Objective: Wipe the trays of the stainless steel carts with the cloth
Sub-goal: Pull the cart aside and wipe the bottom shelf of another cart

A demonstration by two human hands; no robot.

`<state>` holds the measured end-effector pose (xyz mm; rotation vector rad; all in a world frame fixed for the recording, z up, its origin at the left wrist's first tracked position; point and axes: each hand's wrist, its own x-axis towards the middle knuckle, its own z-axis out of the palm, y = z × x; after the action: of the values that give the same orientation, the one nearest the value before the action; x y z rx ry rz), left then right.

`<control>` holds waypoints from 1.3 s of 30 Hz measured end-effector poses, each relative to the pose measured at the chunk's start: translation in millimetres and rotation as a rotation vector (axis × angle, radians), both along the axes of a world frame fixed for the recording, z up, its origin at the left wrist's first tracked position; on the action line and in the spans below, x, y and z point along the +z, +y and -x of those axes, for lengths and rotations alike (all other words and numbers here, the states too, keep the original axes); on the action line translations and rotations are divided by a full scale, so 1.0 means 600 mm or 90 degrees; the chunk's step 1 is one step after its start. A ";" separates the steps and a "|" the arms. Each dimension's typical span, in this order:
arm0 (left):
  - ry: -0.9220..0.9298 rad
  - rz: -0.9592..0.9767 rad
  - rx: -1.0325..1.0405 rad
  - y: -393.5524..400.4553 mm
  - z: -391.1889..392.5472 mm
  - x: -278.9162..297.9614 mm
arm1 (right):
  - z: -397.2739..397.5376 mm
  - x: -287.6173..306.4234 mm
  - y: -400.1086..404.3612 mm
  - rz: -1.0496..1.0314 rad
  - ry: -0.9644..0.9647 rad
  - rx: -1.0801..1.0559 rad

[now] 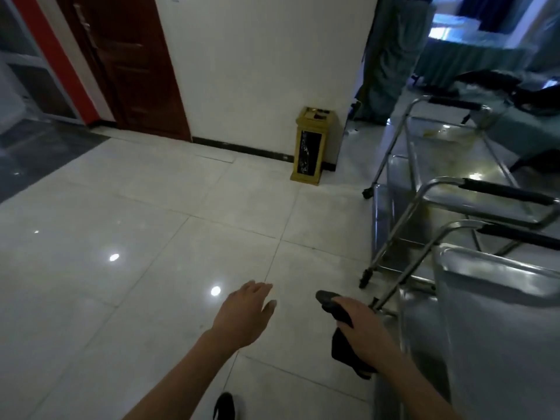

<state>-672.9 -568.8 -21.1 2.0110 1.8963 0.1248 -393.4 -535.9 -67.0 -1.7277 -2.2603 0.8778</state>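
Note:
My right hand (362,324) grips a dark cloth (341,344) that hangs below the fist, just left of the nearest stainless steel cart (497,313) at the lower right. My left hand (245,313) is stretched out over the floor with relaxed fingers and holds nothing. Two more stainless steel carts stand in a row behind the nearest one: a middle cart (400,177) and a far cart (448,134), each with shiny trays and black-padded handles. The far cart's top tray shows brownish stains.
Glossy white floor tiles (136,237) spread to the left and ahead. A gold bin (313,145) stands against the white wall. A brown door (133,65) is at the back left. Tables with teal cloths (469,59) stand behind the carts. My shoe (225,406) shows at the bottom.

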 end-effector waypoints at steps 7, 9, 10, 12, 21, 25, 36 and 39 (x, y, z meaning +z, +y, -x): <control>-0.009 0.025 -0.155 0.181 0.012 -0.018 | -0.002 -0.005 0.059 0.020 -0.021 -0.190; -0.006 0.030 -0.210 0.228 0.002 -0.020 | -0.001 0.001 0.060 0.012 -0.018 -0.230; -0.002 0.029 -0.241 0.250 -0.008 -0.021 | -0.002 0.002 0.061 0.012 -0.014 -0.250; 0.006 0.033 -0.310 0.288 -0.034 -0.025 | -0.006 0.003 0.055 0.017 -0.001 -0.306; 0.036 0.075 -0.560 0.367 -0.230 -0.064 | -0.066 -0.055 -0.008 0.049 0.004 -0.532; 0.074 0.094 -0.656 0.373 -0.309 -0.085 | -0.100 -0.103 -0.034 0.084 0.043 -0.619; 0.168 0.124 -0.832 0.407 -0.406 -0.139 | -0.095 -0.180 -0.074 0.140 0.126 -0.820; 0.163 0.145 -0.879 0.422 -0.427 -0.175 | -0.083 -0.200 -0.068 0.139 0.115 -0.875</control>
<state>-416.9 -315.4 -126.0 2.7166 0.2404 -0.6804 -343.8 -576.7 -187.2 -2.4567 -0.4794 0.8056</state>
